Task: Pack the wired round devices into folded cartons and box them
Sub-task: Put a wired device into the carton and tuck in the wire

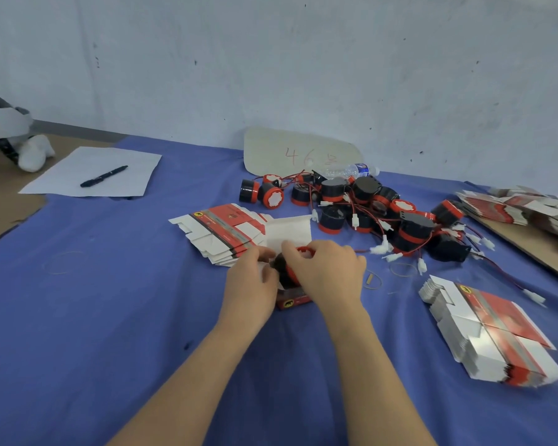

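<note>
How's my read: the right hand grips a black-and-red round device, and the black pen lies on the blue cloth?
One slip: in the head view the black pen lies on the white paper sheet, not the blue cloth. The right hand does grip the black-and-red round device.

To your far left a black pen (pixel 103 176) lies on a white sheet of paper (pixel 62 178); ahead of you a cardboard sign (pixel 271 149) with red numerals stands against the wall (pixel 271 59); a clear water bottle (pixel 351 171) lies before it; rubber bands (pixel 403 269) lie on the worktop's blue cloth (pixel 110 317).
</note>
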{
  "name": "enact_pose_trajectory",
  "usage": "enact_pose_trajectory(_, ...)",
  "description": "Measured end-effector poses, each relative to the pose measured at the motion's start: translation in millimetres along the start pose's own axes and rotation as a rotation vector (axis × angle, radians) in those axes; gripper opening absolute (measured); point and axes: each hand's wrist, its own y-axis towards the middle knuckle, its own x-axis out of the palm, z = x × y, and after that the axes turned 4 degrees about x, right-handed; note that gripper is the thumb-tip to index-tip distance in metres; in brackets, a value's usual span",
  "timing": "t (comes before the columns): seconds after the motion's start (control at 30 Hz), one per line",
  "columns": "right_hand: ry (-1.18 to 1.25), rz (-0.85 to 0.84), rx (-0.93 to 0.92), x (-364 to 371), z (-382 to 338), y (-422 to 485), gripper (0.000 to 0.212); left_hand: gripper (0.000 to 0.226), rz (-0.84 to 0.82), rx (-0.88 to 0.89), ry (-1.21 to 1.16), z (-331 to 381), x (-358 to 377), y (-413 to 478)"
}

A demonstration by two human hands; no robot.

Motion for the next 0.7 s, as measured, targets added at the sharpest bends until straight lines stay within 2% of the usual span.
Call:
enact_pose_trajectory(0.1, 0.005, -0.021, 0.037, -3, 1, 4, 0.047, 0.033, -0.004, 0.035, 0.043, 0, 2, 0)
enact_pose_trajectory(0.23, -0.145, -0.144, 0.022, 2, -3, 1, 0.055, 0.031, -0.009, 0.047, 0.008, 0, 2, 1)
enact_pose_trajectory(0.3, -0.187, -0.119, 0.007, 4, -5, -2, 0.058, 0.029, -0.003, 0.052, -0.028, -4, 1, 1)
enact_pose_trajectory(0.37, -0.188, -0.078, -0.036, 3, -2, -4, 0.051, 0.022, 0.0, 0.031, -0.044, -7, 1, 1)
enact_pose_trajectory(0.4, -0.185, -0.067, -0.064, 3, 1, -5, 0.041, 0.026, -0.006, 0.017, -0.035, -9, 1, 1)
enact_pose_trajectory(0.5, -0.208, -0.087, -0.134, 1, 5, -5, 0.013, 0.059, -0.061, -0.01, -0.039, -9, 4, 0)
enact_pose_trajectory(0.6, -0.213, -0.087, -0.136, 0, 1, -5, 0.015, 0.084, -0.056, -0.027, -0.12, -12, 7, 0)
enact_pose_trajectory(0.7, -0.103, -0.041, -0.08, -1, 4, -5, 0.019, 0.083, -0.058, -0.075, -0.175, -13, 10, 0)
